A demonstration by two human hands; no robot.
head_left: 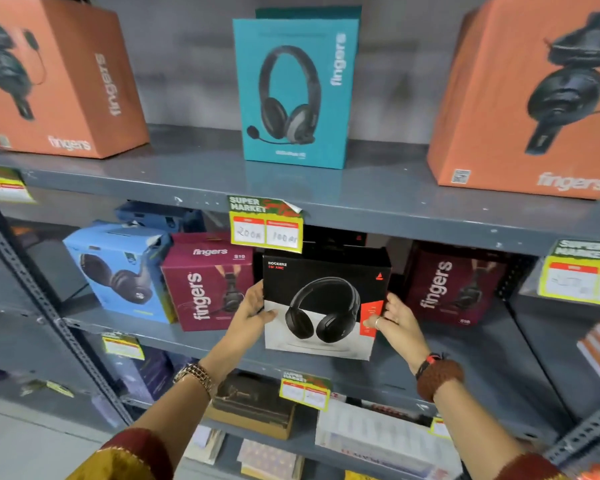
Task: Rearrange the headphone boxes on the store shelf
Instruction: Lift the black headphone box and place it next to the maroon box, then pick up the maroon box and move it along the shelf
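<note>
Both hands form the grip: the left hand (252, 311) and the right hand (394, 318) clasp opposite side edges of a black-and-white cardboard headphone box (323, 303), held upright at the front of the grey metal middle shelf (465, 344). A maroon headphone box (205, 282) stands just left, another maroon box (454, 285) right, a light-blue box (122, 271) further left.

Held box (326, 303): black upper half, white lower, black headphones printed, red strip on its right edge. Top shelf (187, 188), grey: two orange boxes (59, 74) (530, 98), one teal box (295, 91). Middle row: light blue box (118, 271), two maroon boxes (205, 282) (454, 285). Price tags (265, 225) yellow-edged, green and red, probably white panels.
</note>
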